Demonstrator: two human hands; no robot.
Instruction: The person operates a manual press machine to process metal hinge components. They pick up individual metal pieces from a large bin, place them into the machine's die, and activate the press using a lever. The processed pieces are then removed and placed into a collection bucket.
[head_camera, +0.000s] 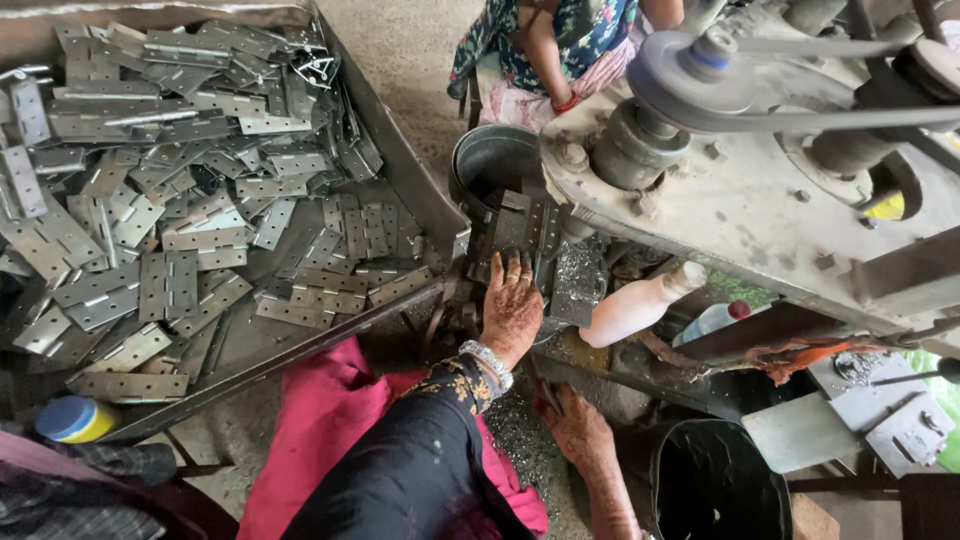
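My left hand (511, 308), with a beaded bracelet and a black patterned sleeve, reaches up to the bed of a grey press machine (760, 190). Its fingers lie stretched out on a small stack of grey metal hinges (512, 228) there, and I cannot see them gripping one. My right hand (577, 428) is lower, resting on the dirty base under the machine among metal filings. Its fingertips are partly hidden. A big sloped metal tray (400, 165) to the left holds several loose hinges (180, 180).
A steel bucket (492, 158) stands behind the hinge stack, and a black bucket (714, 484) sits at the lower right. A white bottle (635, 306) lies under the machine. A pulley with a belt (700, 72) is on top. Another person (552, 50) in patterned clothes sits beyond.
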